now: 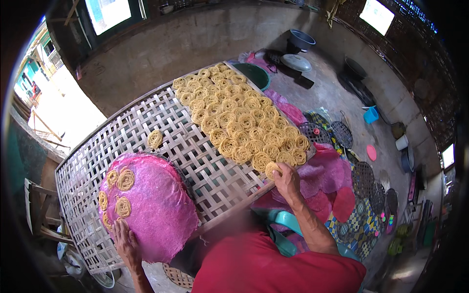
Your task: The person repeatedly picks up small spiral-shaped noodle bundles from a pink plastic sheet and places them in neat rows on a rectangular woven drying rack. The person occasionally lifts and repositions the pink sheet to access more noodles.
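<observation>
A large woven bamboo rack (135,124) lies before me, its right part covered with rows of pale yellow noodle nests (238,117). My right hand (287,179) grips one noodle nest (273,170) at the near corner of these rows. A single nest (155,139) lies apart on the bare lattice. On the rack's near left part rests a round pad covered in pink cloth (161,205), with several nests (123,207) along its left side. My left hand (125,241) lies on the pad's lower left edge, its fingers at a partly hidden nest; whether they hold it is unclear.
Pink cloths (322,172) and a patterned mat (351,234) lie on the floor at the right. A teal plastic chair (289,221) is beside me. Farther off are a green basin (254,75), a metal lid (296,63) and a blue dipper (371,115). A wooden frame (44,208) stands left.
</observation>
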The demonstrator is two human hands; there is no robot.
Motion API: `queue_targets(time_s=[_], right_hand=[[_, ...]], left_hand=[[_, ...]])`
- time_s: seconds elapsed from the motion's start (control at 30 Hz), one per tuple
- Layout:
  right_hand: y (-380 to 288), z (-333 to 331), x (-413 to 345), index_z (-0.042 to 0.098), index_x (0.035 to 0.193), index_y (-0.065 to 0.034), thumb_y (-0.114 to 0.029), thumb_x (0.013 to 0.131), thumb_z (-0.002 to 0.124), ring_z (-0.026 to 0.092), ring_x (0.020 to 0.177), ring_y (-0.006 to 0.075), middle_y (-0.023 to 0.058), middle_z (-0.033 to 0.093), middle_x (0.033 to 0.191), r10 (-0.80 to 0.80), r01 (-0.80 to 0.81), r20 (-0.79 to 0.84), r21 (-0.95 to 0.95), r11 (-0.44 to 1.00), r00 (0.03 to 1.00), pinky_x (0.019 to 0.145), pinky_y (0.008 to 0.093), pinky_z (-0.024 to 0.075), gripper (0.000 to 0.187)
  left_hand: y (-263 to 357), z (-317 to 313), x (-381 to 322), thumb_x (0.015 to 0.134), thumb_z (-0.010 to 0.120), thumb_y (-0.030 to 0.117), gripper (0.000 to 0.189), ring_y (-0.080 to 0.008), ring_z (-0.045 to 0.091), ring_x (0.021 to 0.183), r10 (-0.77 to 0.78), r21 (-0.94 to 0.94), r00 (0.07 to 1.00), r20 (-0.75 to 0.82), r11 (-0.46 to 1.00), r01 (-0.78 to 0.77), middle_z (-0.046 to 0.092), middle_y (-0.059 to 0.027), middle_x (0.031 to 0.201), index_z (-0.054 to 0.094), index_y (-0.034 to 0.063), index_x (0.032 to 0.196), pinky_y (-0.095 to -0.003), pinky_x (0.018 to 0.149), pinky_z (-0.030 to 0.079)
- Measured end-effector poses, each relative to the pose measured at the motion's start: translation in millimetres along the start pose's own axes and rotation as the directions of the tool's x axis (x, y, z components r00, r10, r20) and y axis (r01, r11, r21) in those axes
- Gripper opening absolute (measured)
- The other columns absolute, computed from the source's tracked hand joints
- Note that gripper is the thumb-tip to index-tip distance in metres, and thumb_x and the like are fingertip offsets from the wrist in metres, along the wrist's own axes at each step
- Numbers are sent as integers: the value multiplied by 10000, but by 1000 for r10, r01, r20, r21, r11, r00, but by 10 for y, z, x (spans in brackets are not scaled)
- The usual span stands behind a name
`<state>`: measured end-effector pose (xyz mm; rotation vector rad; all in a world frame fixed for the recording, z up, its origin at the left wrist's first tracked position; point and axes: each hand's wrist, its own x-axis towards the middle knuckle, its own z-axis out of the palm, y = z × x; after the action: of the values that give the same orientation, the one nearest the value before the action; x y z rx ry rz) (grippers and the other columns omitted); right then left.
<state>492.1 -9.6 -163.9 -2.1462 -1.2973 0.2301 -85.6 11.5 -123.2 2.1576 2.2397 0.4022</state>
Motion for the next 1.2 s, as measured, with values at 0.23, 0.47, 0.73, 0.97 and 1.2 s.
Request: queue_targets(time_s=[0.23,0.47,0.73,0.97,1.2], right_hand=[[-16,-79,-82,633,1295,-34,-204,853,813,609,1171,413,184,620,1239,-59,7,-204,-245,969,977,980,515,502,507],[-592,151,-237,654,1274,12,-125,878,786,653,1045,329,174,627,1231,-130,130,-4,68,989,992,840,422,562,439],[-1534,577,-473,690,1297,-6,-109,934,773,654,867,112,78,713,1143,-231,-158,452,671,724,861,791,285,544,387],[-2276,755,-647,603,1414,22,-52,992,720,702,1061,158,96,735,1207,-536,-224,562,793,567,630,959,306,577,444],[-2335,925,-692,665,1302,-7,-201,994,745,715,1039,174,97,746,1144,-430,-546,728,685,483,534,932,328,569,373]], left_hand=[[79,-159,109,949,695,103,427,-417,604,1286,-21,-178,996,-83,984,6,659,-212,1369,648,12,1364,-478,1097,476],[-171,-116,302,875,673,69,319,-334,733,963,156,7,959,-238,987,-159,751,-156,1073,680,62,1194,-455,856,587],[-819,-324,643,949,634,64,275,-185,712,751,-732,-933,660,-169,334,132,729,-128,983,630,-3,1216,-301,616,590],[-193,-727,448,952,530,46,283,-166,688,976,-790,-932,497,-359,337,-137,654,-97,1148,617,30,1221,-293,785,598],[1333,-164,61,885,676,-37,492,-227,670,1152,-12,-973,975,222,63,222,691,-131,1246,615,-9,1373,-350,946,565]])
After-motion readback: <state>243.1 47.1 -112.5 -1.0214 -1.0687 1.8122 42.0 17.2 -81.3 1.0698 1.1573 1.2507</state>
